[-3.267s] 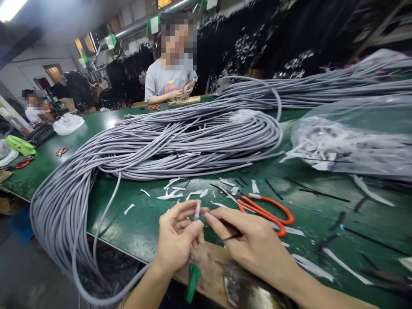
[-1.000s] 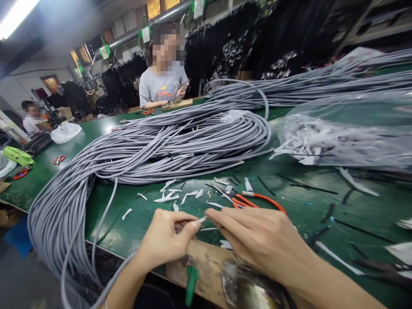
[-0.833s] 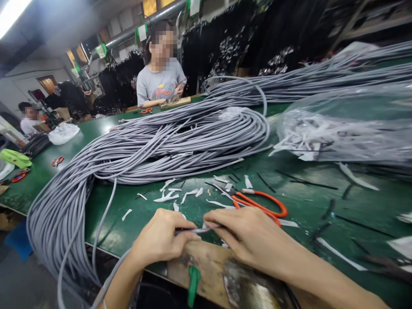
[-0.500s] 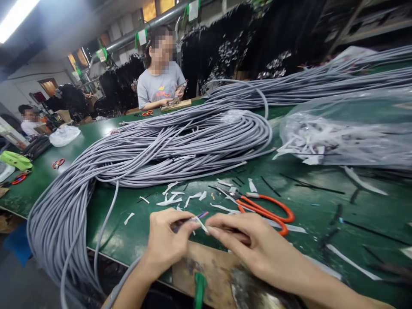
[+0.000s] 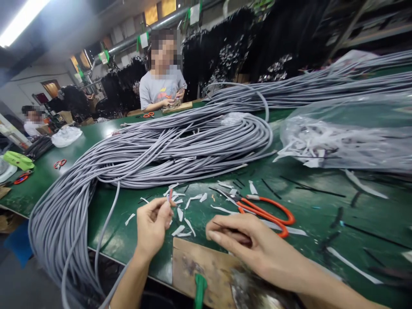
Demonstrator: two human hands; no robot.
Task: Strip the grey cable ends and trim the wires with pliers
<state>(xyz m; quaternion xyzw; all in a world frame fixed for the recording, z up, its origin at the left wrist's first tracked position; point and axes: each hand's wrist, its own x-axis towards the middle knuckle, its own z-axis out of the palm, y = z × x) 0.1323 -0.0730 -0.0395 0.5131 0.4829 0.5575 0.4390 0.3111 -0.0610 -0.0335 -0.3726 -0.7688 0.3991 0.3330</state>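
My left hand (image 5: 152,225) is closed round the end of a grey cable (image 5: 119,281), with small coloured wires (image 5: 170,195) poking up from its fingertips. To the right of it, my right hand (image 5: 241,240) has its fingers curled together, and whatever they might hold is hidden. Just beyond the right hand lie red-handled scissors (image 5: 268,210) on the green table (image 5: 109,223). White strips (image 5: 180,214) are scattered between and beyond the hands. A brown board (image 5: 202,266) with a green clamp or strap (image 5: 200,289) sits below them at the table edge.
A large bundle of grey cables (image 5: 154,146) spreads over the table and hangs off its left edge. A clear plastic bag (image 5: 347,137) of white scraps lies on the right. Across the table sits a person (image 5: 162,88); another (image 5: 32,122) is far left.
My hands have come apart; the left has moved left with the wires and cable. The white strip that was between them is gone from there, and another strip lies on the table.
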